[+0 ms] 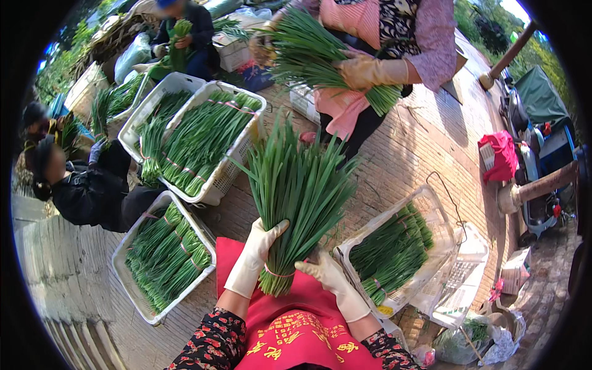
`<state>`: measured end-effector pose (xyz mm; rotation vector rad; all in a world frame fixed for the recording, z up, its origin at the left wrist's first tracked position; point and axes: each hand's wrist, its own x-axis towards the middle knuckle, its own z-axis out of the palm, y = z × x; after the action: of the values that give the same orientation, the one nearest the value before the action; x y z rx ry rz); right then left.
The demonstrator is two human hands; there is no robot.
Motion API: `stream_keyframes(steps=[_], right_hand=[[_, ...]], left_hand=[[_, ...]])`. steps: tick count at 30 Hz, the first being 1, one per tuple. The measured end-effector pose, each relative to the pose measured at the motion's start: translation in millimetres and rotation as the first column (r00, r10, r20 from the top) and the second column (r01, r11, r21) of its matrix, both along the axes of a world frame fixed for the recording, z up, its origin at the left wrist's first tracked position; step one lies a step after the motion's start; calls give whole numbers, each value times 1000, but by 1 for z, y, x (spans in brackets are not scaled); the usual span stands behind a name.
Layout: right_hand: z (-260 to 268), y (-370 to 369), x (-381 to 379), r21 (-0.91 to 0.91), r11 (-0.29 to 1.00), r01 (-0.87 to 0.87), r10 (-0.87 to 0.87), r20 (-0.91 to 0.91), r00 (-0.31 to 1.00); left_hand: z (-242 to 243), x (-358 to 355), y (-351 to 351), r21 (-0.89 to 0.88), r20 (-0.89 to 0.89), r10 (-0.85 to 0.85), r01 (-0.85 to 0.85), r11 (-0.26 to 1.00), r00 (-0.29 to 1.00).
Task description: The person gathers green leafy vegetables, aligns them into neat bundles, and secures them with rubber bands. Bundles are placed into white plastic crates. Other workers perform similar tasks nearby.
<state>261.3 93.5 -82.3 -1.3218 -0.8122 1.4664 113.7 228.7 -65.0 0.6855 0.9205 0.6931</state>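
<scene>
A large bundle of green garlic chives point(296, 199) stands upright before me, leaves fanning away from me and cut stems towards my red apron point(300, 319). A pink band point(278, 273) circles its lower stems. My left hand point(261, 245), in a cream rubber glove, grips the bundle from its left side with the thumb across the front. Close to the right of the banded stems is my right hand point(330, 277), gloved alike. Its fingers are apart around nothing that I can see, and the fingertips look dark and blurred. Whether they touch the leaves I cannot tell.
White plastic crates of banded chives stand at near left point(164, 259), far left point(208, 138) and right point(393, 252). Opposite me, a person's gloved hand point(365, 71) holds loose chives. Other people sit at left point(92, 185) and at the back point(194, 41).
</scene>
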Motion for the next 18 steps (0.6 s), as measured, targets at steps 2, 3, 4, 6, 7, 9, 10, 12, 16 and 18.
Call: stream_keyframes(steps=[2,3,4,6,7,9,10,12,16,18], right_hand=[[13,34,-19,-103,991,84,-68,152,986],[19,48,-32,-149,978,148,-118,191,974],[11,55,-46,-131,966,222,-185,251,950],[-2,73,-70,-83,929,361,-310,360,880],[5,74,-75,-125,940,317,-254,365,896],[24,73,-81,-211,950,229,-140,366,920],[11,69,-90,-36,960,277,-261,232,937],[4,65,-94,-113,977,181,-132,348,928],[1,65,-96,-63,997,38,-9,404,915],[26,66,-95,-65,998,-22,49,456,889]], left_hand=[[-4,-23,2,98,9,25,-26,995,1000],[-6,-33,2,143,9,33,-34,989,999],[2,-42,1,156,18,51,-53,986,999],[6,-65,5,136,13,47,-49,990,999],[10,-76,6,124,9,47,-48,991,999],[14,-97,7,30,58,66,-68,997,996],[10,-107,8,-10,64,74,-73,997,995],[5,-121,6,-37,72,96,-93,995,993],[15,-129,-2,15,59,186,-187,982,981],[20,-127,-2,21,104,246,-250,968,964]])
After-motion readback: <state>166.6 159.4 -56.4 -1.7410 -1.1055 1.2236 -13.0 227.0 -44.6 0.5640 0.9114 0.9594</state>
